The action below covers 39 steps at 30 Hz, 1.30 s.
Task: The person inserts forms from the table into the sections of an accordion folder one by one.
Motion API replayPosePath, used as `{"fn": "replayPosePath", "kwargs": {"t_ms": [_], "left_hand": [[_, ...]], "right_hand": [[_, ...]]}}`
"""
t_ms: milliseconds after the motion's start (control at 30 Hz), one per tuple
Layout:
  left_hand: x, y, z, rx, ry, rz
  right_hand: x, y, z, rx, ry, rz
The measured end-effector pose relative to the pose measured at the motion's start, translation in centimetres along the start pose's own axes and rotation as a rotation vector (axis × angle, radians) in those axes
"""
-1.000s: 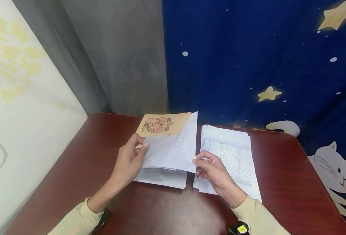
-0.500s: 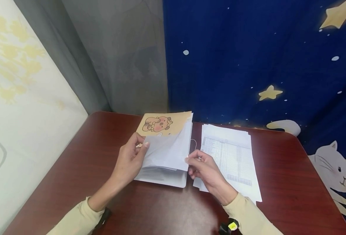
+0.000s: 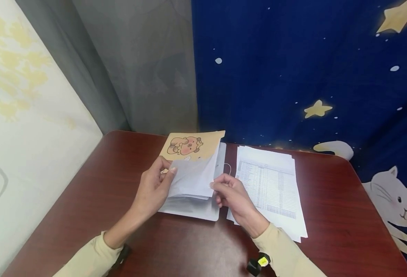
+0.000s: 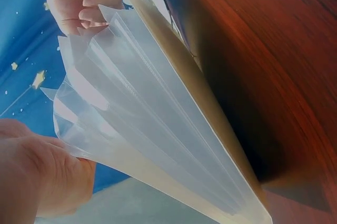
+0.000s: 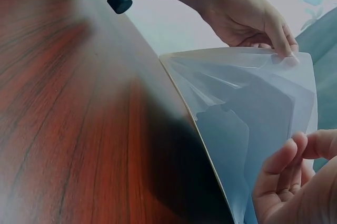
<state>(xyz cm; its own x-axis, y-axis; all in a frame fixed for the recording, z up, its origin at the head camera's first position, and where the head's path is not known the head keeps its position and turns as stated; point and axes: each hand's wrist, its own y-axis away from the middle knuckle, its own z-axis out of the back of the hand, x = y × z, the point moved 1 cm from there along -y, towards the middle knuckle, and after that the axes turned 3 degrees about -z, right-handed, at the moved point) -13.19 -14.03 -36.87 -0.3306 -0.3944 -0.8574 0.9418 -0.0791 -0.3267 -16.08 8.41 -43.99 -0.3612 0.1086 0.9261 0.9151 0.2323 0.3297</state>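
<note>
A folder (image 3: pixel 193 140) with a tan cover, a cartoon animal on it and fanned clear pockets (image 4: pixel 131 92) stands partly open on the table. My left hand (image 3: pixel 153 184) pinches the cover and pocket edges at its near left, thumb on top. In the right wrist view that left hand (image 5: pixel 245 16) holds the upper edge of the folder. My right hand (image 3: pixel 236 198) pinches the right edge of white paper (image 3: pixel 198 182), most of which lies inside the folder. Whether it is one sheet or more I cannot tell.
A stack of printed sheets (image 3: pixel 267 188) lies on the table to the right, close to my right hand. A thin elastic loop (image 3: pixel 228 167) sticks out from the folder's right side. The reddish-brown table (image 3: pixel 189 246) meets curtains (image 3: pixel 258 96) at the back.
My right hand has moved left with the paper, which has slid deeper into the folder. The elastic loop and the folder's back panel have come into view. My left hand has stayed in place.
</note>
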Motion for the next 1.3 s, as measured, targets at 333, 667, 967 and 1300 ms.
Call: {"fn": "replayPosePath", "kwargs": {"t_ms": [333,667,967,1300], "left_hand": [[-1.0,0.2,0.3,0.004,-0.017,0.003],[-1.0,0.2,0.3,-0.009,-0.015,-0.021],[-0.9,0.2,0.3,0.001,0.004,-0.021],[-0.8,0.2,0.2,0.009,0.011,-0.007]], "right_hand": [[0.0,-0.5,-1.0,0.011,0.033,0.013],[0.1,-0.8,-1.3,0.006,0.070,-0.023],[0.4,-0.7,-1.4,-0.011,0.113,-0.041],[0.3,-0.6,-1.0,-0.030,0.096,-0.041]]}}
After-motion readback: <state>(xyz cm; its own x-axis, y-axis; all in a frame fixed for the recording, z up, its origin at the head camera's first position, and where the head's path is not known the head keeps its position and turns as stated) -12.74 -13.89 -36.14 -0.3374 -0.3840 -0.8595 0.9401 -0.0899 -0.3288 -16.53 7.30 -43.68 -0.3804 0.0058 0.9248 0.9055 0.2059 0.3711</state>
